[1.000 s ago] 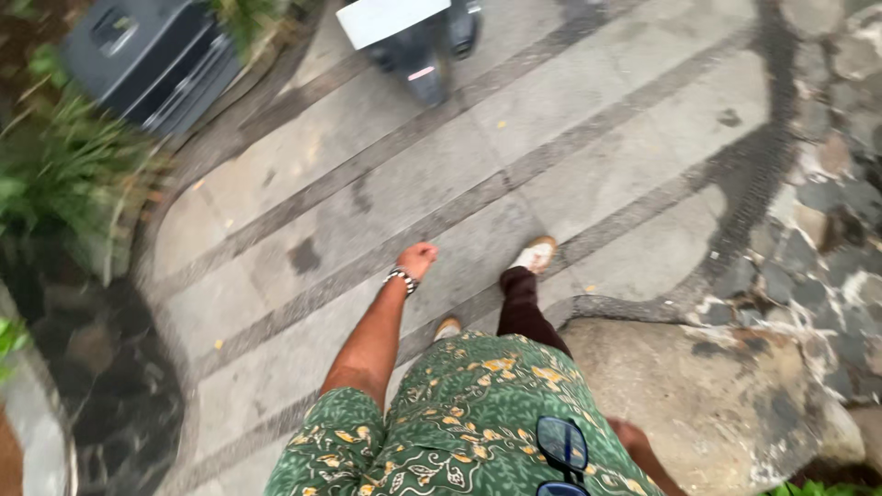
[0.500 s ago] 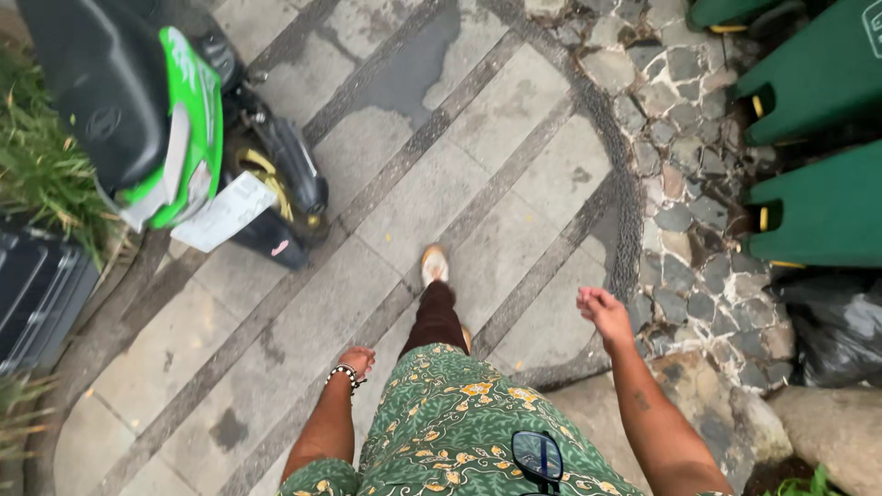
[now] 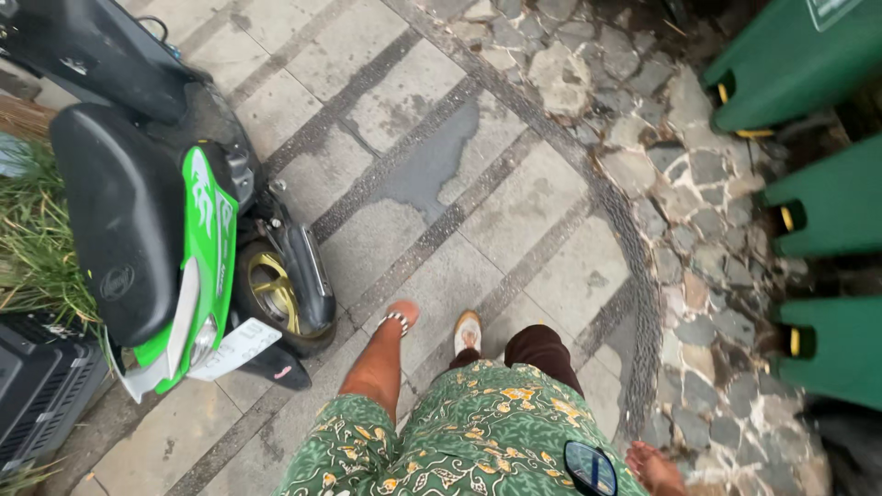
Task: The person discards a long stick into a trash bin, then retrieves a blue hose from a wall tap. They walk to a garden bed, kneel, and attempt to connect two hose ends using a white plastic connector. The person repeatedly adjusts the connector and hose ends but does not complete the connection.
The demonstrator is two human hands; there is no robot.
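Observation:
My left hand [image 3: 402, 315] hangs at my side over the grey paving slabs [image 3: 514, 211], a beaded bracelet [image 3: 395, 321] on its wrist. Nothing shows in it, and its fingers are foreshortened. It is close to the rear wheel [image 3: 276, 296] of a parked green and black scooter [image 3: 197, 248]. My right hand [image 3: 654, 467] is low at the bottom edge, empty with fingers loosely apart, above the cobbled strip [image 3: 680, 239]. I wear a green patterned shirt [image 3: 459, 432] with sunglasses [image 3: 590, 468] hooked on it. One light shoe [image 3: 467, 331] steps ahead.
Green wheeled bins [image 3: 827, 211] line the right side. A black crate [image 3: 41, 386] and grassy plants [image 3: 37, 248] sit at the left behind the scooter. A damp patch [image 3: 436, 161] marks the slabs ahead.
The view has swung right and forward: the scooter and bins are nearer. My left arm has swung forward, and my right hand has dropped back to the bottom edge.

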